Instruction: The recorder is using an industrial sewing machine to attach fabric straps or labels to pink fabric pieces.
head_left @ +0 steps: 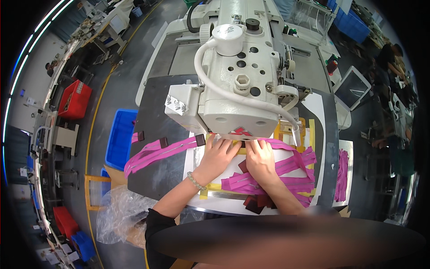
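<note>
Starting at the left, seeing a blue bin (115, 154) standing just beside the dark table (165, 179), then pink zip strips (152, 157) lying slantwise across the tabletop, with dark tabs (200, 140) at the ends nearer the machine. Moving to the middle, finding the left hand (218, 157) resting at the lower front edge of the white machine head (242, 107), spreading fingers slightly, tips partly hidden, so not being able to tell pressing from gripping. Finding the right hand (260, 159) just beside, bending fingers under the same edge, again not being able to tell about any pinch. Judging by both hands, probably positioning a strip and tab beneath the head; calling next, seemingly, for settling the piece flat and square, then clearing fingertips. Passing rightward, noticing dark red squares (254, 204) lying near the front edge, more pink strips (293, 172) heaping beside the right forearm, and a further pink bundle (342, 175) lying beyond the table
</note>
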The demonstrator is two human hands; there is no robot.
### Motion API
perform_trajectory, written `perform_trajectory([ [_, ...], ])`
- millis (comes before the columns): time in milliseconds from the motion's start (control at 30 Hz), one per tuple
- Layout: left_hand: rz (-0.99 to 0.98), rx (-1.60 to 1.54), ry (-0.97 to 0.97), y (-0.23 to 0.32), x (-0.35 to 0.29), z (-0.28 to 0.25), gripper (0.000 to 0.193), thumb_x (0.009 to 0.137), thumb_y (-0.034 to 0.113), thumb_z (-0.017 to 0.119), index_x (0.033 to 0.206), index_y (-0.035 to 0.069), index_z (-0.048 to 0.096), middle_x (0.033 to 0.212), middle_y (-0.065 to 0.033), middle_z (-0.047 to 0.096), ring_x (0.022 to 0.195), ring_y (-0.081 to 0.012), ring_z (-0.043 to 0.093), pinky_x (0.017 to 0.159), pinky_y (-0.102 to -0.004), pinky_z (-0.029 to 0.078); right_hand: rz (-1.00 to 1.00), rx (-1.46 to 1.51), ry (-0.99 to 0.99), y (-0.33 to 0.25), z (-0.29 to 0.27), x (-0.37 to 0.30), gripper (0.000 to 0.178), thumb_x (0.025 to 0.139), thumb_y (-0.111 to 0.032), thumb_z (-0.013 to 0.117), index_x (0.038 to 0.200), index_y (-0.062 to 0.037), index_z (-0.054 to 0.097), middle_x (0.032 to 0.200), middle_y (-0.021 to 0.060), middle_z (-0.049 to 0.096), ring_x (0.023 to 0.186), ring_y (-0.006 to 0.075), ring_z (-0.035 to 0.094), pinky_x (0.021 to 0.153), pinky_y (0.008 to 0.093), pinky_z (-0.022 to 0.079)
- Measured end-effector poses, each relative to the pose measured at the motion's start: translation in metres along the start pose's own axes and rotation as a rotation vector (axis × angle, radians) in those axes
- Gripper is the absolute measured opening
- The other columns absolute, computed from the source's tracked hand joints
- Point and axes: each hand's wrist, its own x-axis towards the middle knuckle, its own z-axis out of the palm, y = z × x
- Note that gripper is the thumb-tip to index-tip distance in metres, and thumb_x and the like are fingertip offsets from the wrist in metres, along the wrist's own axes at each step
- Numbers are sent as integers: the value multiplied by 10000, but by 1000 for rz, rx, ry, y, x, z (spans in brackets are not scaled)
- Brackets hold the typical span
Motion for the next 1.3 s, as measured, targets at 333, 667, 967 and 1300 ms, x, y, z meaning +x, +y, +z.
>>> perform_trajectory([
  [333,-31,-10,-30,8,0,-2,425,832,148,504,1251,123,569,1054,-86,527,1032,-249,511,971,-481,366,-28,105,-42,7,-8,0,336,681,-68,583,1000,25,623,912,100,553,809,240,538,747,335,450],
  [667,-25,-33,-22,6,-1,2,394,837,155,529,1225,135,590,1030,-71,530,988,-252,512,944,-464,378,-138,136,-63,17,-12,-8,373,656,-61,610,1019,25,624,953,120,569,842,247,549,761,355,467],
  [967,-39,-83,-20,3,4,2,352,808,131,548,1150,102,624,1103,-86,547,1078,-265,505,994,-514,348,-142,137,-60,20,-8,-7,373,659,-71,614,1017,33,631,980,146,576,836,248,550,755,349,463],
  [1300,-51,-79,-89,4,0,2,357,807,120,548,1156,112,623,1066,-92,560,1072,-263,505,960,-486,372,-128,157,-33,20,-10,-9,372,663,-90,622,1015,32,631,992,144,582,851,238,557,759,340,466],
])
